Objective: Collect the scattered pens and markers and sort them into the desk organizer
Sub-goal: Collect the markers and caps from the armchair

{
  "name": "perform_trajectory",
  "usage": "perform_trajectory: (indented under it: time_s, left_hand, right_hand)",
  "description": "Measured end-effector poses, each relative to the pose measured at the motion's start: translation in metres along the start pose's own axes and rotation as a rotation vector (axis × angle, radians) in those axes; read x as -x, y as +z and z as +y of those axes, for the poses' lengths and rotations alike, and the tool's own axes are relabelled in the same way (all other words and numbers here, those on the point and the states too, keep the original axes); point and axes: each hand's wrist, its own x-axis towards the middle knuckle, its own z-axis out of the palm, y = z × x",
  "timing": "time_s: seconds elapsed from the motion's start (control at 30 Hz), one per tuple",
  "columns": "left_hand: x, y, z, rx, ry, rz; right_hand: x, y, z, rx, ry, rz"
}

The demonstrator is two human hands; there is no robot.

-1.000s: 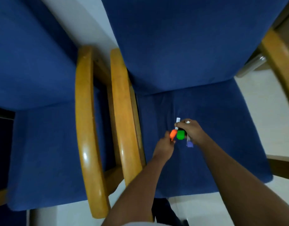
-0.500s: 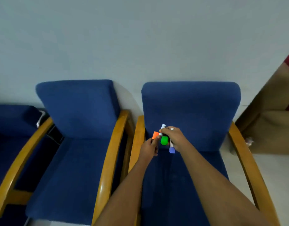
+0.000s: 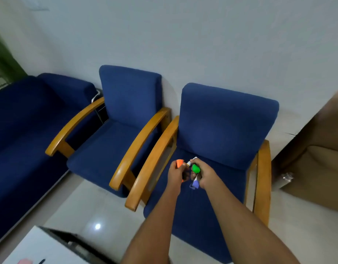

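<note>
White worktop point(image 3: 50, 248) corner now in view at bottom left, no organizer visible, so sorting not started. Both hands have lifted off the blue chair point(image 3: 227, 130) seat: left hand point(image 3: 176, 173) grips orange marker point(image 3: 179, 163), right hand point(image 3: 203, 175) holds bunched green marker point(image 3: 196, 168) and pens.

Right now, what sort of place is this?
Probably an office waiting or reception area: matching blue armchairs with wooden arms against a plain wall, a blue sofa, and tiled floor.
</note>
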Motion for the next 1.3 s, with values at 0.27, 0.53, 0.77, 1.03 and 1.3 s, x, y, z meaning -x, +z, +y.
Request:
perform_trajectory:
  time_s: [0.27,0.53,0.77,1.03,1.3]
  left_hand:
    - [0.066,-0.063,-0.034,-0.055,-0.131,-0.065]
    - [0.142,-0.193,-0.09,0.052,-0.236,0.116]
    - [0.256,-0.366,-0.14,0.194,-0.213,0.34]
    - [0.376,-0.524,-0.2,0.182,-0.319,0.466]
    - [0.393,-0.575,-0.209,0.119,-0.363,0.447]
  right_hand:
    - [0.038,-0.006,0.073,0.564,0.073,-0.085]
    - [0.063,0.067,0.187,1.26,0.063,-0.403]
    - [0.125,0.142,0.383,1.293,0.053,-0.582]
    - [0.199,0.173,0.564,1.044,0.168,-0.196]
    - [0.214,0.206,0.623,0.769,0.39,-0.104]
